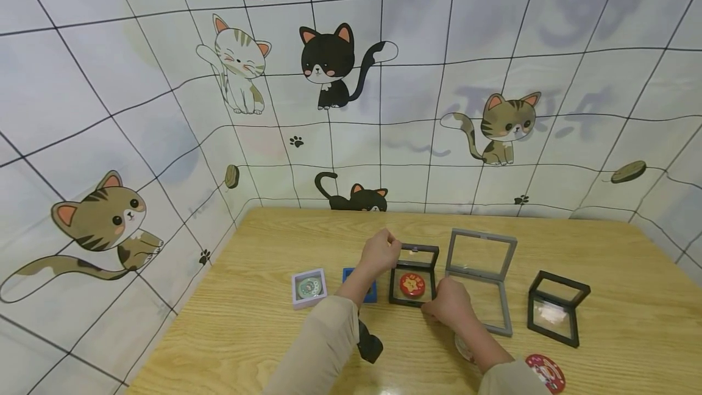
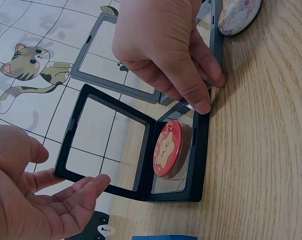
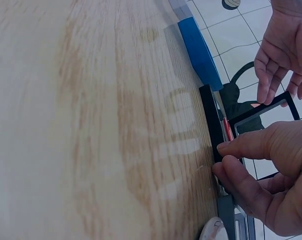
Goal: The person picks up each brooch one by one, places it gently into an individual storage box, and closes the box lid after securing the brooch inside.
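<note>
A black display frame stands open on the table, its lid raised and a round red badge with a yellow figure lying on the clear film of its base. My left hand holds the lid by its left edge, near the upper corner. At the front right corner of the base, my right hand grips the rim between thumb and fingers, as the right wrist view shows. The badge lies between the two hands, touched by neither.
To the left are a blue frame, partly behind my left forearm, and a lilac frame holding a green badge. On the right stand an open grey frame and a smaller black frame. Loose badges lie nearer me.
</note>
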The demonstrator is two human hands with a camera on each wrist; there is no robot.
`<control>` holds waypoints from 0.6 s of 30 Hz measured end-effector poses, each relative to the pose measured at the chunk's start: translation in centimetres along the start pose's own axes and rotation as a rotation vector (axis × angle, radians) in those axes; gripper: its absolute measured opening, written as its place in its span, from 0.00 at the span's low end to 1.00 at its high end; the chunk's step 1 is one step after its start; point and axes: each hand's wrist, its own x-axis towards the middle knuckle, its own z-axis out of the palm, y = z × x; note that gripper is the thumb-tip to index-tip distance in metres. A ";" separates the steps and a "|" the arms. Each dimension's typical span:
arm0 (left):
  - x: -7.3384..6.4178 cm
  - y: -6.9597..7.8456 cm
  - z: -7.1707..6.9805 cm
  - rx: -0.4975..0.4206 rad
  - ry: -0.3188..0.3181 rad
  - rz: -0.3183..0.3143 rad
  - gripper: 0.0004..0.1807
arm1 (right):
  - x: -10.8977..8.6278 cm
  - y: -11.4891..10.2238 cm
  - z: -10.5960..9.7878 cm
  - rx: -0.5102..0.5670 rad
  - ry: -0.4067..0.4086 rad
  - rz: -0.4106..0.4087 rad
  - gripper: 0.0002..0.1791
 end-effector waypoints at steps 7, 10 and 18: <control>-0.2 0.0 -0.4 0.046 -0.032 0.030 0.08 | -0.1 0.1 0.0 0.007 0.035 -0.036 0.20; -0.3 -0.1 -0.5 0.049 -0.051 0.026 0.09 | 0.0 0.2 0.0 0.010 0.032 -0.029 0.19; -0.3 -0.4 -0.3 0.062 -0.065 -0.004 0.08 | 0.0 0.1 -0.2 0.022 0.007 -0.010 0.17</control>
